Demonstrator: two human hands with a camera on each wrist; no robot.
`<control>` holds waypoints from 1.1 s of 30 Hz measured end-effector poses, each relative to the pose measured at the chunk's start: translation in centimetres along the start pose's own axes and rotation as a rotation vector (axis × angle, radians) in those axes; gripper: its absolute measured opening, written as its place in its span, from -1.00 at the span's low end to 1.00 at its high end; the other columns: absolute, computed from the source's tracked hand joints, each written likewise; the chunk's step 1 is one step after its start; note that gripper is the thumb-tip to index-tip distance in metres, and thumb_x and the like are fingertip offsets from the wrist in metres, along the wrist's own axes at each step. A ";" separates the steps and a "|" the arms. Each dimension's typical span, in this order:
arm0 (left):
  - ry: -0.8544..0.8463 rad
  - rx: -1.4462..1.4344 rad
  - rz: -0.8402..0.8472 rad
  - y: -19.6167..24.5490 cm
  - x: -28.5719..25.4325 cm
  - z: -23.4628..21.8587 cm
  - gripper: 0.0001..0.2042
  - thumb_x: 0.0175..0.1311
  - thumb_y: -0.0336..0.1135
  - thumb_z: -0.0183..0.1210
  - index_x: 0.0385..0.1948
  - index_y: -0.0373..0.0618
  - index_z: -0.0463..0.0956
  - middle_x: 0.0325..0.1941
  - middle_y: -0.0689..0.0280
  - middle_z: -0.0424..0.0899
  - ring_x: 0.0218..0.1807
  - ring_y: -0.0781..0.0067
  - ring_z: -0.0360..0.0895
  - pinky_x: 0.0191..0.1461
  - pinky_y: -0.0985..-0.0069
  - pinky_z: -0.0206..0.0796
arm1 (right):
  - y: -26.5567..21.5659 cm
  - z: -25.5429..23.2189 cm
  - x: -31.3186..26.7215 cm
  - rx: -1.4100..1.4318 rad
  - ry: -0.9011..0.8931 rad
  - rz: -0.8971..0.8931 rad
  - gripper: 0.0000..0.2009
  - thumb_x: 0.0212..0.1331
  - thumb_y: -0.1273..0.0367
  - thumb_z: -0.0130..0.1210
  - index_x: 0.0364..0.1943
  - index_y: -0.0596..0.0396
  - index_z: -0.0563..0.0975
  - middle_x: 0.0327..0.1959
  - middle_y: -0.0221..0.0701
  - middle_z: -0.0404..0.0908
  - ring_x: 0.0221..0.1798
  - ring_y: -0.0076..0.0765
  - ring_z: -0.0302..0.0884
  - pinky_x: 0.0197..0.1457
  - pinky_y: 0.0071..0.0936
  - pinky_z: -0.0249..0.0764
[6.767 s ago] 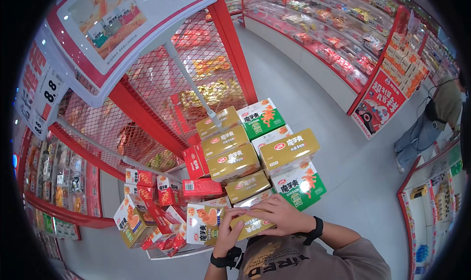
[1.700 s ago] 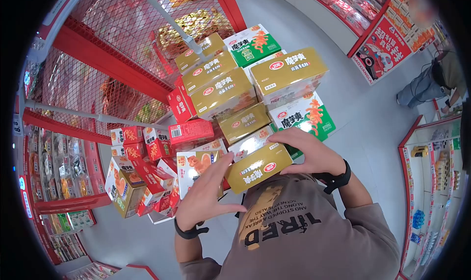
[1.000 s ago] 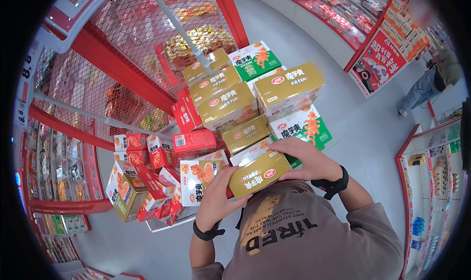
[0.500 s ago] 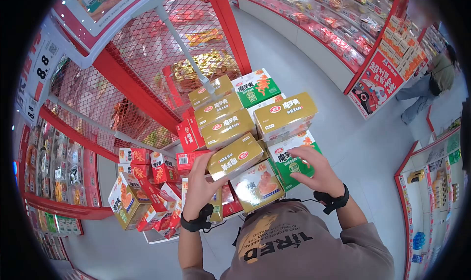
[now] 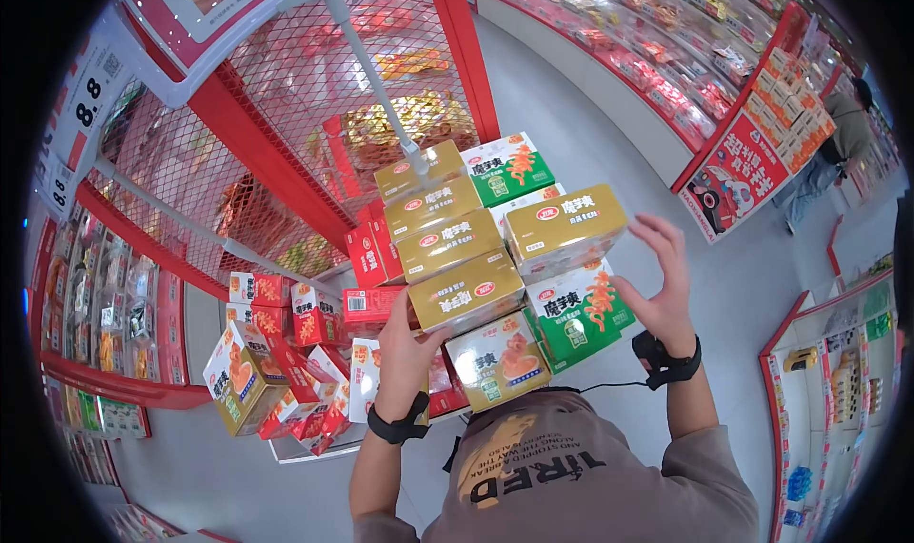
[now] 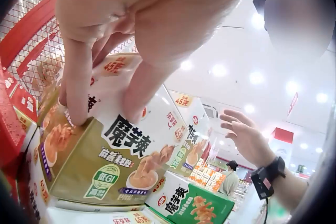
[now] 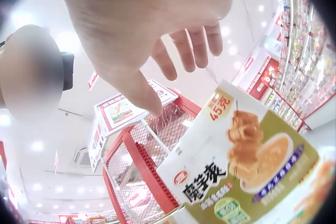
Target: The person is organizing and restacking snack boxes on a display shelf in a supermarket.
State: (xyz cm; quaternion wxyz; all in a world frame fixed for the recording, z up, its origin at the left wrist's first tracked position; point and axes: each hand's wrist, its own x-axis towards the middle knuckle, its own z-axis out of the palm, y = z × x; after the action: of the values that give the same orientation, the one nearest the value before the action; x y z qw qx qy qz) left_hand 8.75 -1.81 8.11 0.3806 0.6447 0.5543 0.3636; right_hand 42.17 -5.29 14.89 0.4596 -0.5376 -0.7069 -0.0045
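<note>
1. The front gold box (image 5: pixel 468 300) sits at the near end of the gold row (image 5: pixel 440 210), right behind a white box (image 5: pixel 499 360).
2. The left hand (image 5: pixel 404 351) grips its left end.
3. The right hand (image 5: pixel 666 291) is open, holding nothing.
4. The row looks nearly done, but the left hand hasn't let go. Red boxes (image 5: pixel 303 376) lie tipped and messy.

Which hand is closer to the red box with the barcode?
Left. Your left hand is beside the red box, gripping a gold box; your right hand is across by a green box.
</note>
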 end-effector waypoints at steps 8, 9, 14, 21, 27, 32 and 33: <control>0.046 0.064 0.038 0.8 0.1 1.0 -0.30 0.02 -0.62 0.31 0.28 -0.24 0.19 -0.06 -0.05 0.63 -0.08 0.01 0.66 -0.13 0.35 0.56 | 2.0 1.8 4.9 0.041 -0.243 0.097 -0.19 -0.23 0.40 0.44 0.28 0.06 0.35 0.33 -0.17 0.29 0.29 0.00 0.35 0.29 -0.19 0.34; 0.055 0.103 0.019 0.4 0.1 1.2 -0.30 0.00 -0.61 0.33 0.26 -0.24 0.21 -0.08 -0.04 0.65 -0.09 0.03 0.68 -0.14 0.37 0.57 | 2.5 2.0 4.9 0.122 -0.301 0.142 -0.20 -0.23 0.41 0.43 0.27 0.07 0.36 0.33 -0.17 0.29 0.28 0.00 0.37 0.29 -0.20 0.35; 0.103 0.107 0.033 -0.8 0.4 2.0 -0.28 -0.06 -0.56 0.40 0.23 -0.23 0.25 -0.14 -0.01 0.68 -0.14 0.08 0.71 -0.12 0.39 0.58 | 3.3 2.9 4.7 0.132 -0.314 0.082 -0.23 -0.24 0.43 0.43 0.24 0.11 0.38 0.28 -0.20 0.33 0.25 0.01 0.39 0.27 -0.26 0.40; 0.258 0.259 0.257 1.7 -0.5 1.1 -0.21 -0.07 -0.49 0.42 0.30 -0.21 0.22 0.29 -0.05 0.36 0.31 0.01 0.37 0.23 0.26 0.37 | 4.2 2.8 4.2 0.125 -0.315 0.052 -0.22 -0.21 0.43 0.43 0.27 0.05 0.38 0.33 -0.22 0.30 0.31 -0.03 0.35 0.32 -0.25 0.36; 0.132 0.568 0.446 1.5 -1.0 0.8 -0.22 -0.05 -0.43 0.42 0.29 -0.27 0.21 0.40 -0.08 0.24 0.37 -0.09 0.26 0.40 0.17 0.13 | 4.2 2.8 3.9 0.170 -0.293 0.064 -0.20 -0.21 0.44 0.42 0.29 0.02 0.37 0.36 -0.25 0.29 0.35 -0.06 0.30 0.36 -0.26 0.31; 0.089 0.480 0.468 1.5 -1.8 0.2 -0.38 -0.06 -0.42 0.42 0.10 -0.29 0.33 0.32 -0.06 0.33 0.30 -0.10 0.32 0.32 0.17 0.20 | 4.6 3.2 3.7 0.184 -0.272 0.066 -0.22 -0.21 0.42 0.42 0.28 0.02 0.38 0.37 -0.25 0.28 0.36 -0.07 0.30 0.36 -0.23 0.29; 0.074 0.453 0.448 1.7 -1.8 0.0 -0.39 -0.07 -0.41 0.43 0.06 -0.28 0.33 0.25 -0.05 0.37 0.26 -0.09 0.34 0.28 0.17 0.23 | 4.6 3.2 3.7 0.191 -0.270 0.067 -0.22 -0.20 0.41 0.42 0.28 0.01 0.39 0.37 -0.25 0.28 0.36 -0.08 0.31 0.36 -0.21 0.28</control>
State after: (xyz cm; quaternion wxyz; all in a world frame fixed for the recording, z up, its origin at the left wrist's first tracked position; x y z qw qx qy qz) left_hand 9.30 -3.81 9.55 0.1175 0.8052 0.4791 0.3290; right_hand 43.61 1.07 13.21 0.4096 -0.5105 -0.7410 0.1504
